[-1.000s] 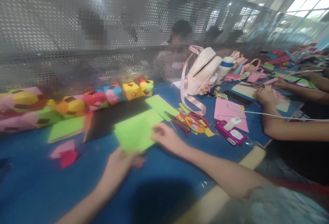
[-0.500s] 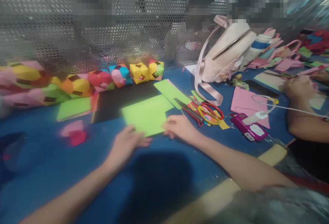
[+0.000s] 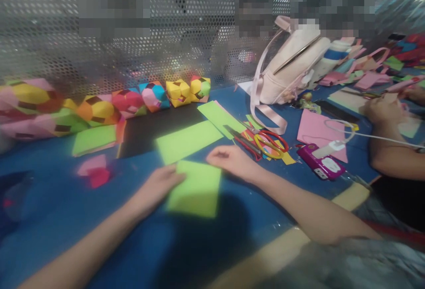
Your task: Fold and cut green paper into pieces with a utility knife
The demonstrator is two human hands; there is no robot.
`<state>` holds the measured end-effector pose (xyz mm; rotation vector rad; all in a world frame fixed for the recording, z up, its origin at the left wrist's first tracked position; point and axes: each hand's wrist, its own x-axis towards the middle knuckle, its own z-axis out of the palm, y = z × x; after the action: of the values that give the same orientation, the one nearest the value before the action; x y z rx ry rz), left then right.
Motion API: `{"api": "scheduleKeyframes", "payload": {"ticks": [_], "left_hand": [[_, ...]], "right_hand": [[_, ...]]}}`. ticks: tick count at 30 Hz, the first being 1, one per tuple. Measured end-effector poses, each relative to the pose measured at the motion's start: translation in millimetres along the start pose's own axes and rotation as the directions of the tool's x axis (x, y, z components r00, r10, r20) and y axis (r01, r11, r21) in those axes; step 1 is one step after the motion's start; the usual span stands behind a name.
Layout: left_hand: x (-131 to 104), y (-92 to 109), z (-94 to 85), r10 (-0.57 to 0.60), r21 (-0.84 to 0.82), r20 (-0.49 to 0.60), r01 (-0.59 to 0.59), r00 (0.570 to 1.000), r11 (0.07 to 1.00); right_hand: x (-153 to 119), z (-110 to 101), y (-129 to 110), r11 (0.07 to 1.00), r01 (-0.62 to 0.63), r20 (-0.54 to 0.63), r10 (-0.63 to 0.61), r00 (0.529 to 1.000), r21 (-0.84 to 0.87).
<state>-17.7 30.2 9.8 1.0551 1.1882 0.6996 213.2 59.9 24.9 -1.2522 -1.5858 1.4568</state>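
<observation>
A light-green sheet of paper (image 3: pixel 195 194) is between my hands, close in front of me, its lower part in shadow. My left hand (image 3: pixel 166 180) grips its upper left edge, the thumb lying over the paper. At the upper right corner, my right hand (image 3: pixel 229 160) is closed in a pinch against the top edge; the fingertips partly hide the contact. Just beyond lie another green sheet (image 3: pixel 189 140) and a narrower green strip (image 3: pixel 221 118). Red- and yellow-handled scissors (image 3: pixel 268 143) rest right of them on paper scraps.
Folded-paper balls (image 3: pixel 152 96) line the back by a perforated metal wall. A black sheet (image 3: pixel 146 129), green paper stack (image 3: pixel 94 140) and pink pieces (image 3: pixel 94 171) lie leftward. To the right are a pale backpack (image 3: pixel 292 67), pink paper (image 3: pixel 320 132), a purple device (image 3: pixel 320 163) and another person's arm (image 3: pixel 387 143).
The green sheet between my hands has come toward me, off the stack, uncovering the green sheet beneath. My right hand has shifted slightly left and up.
</observation>
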Motion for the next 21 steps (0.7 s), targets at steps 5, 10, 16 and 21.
{"api": "scheduleKeyframes", "payload": {"ticks": [5,10,16,21], "left_hand": [[-1.8,12.7,-6.4,-0.025,0.168,-0.017,0.027,1.000,0.985],[-4.0,19.0,-1.9,-0.019,0.239,-0.054,0.031,0.998,0.971],[-6.9,15.2,7.2,0.016,0.235,-0.051,-0.003,0.999,0.972],[-9.5,17.6,15.0,0.024,0.271,-0.044,-0.011,0.999,0.963]], "right_hand": [[-8.2,6.9,-7.5,0.986,-0.065,0.077,0.077,0.994,-0.154],[-13.2,12.0,-13.3,0.981,-0.060,0.092,0.078,0.993,-0.183],[-15.6,16.8,-6.5,0.979,-0.029,0.138,0.058,0.989,-0.202],[-21.0,21.5,-6.7,0.981,-0.001,0.165,0.033,0.986,-0.196]]}}
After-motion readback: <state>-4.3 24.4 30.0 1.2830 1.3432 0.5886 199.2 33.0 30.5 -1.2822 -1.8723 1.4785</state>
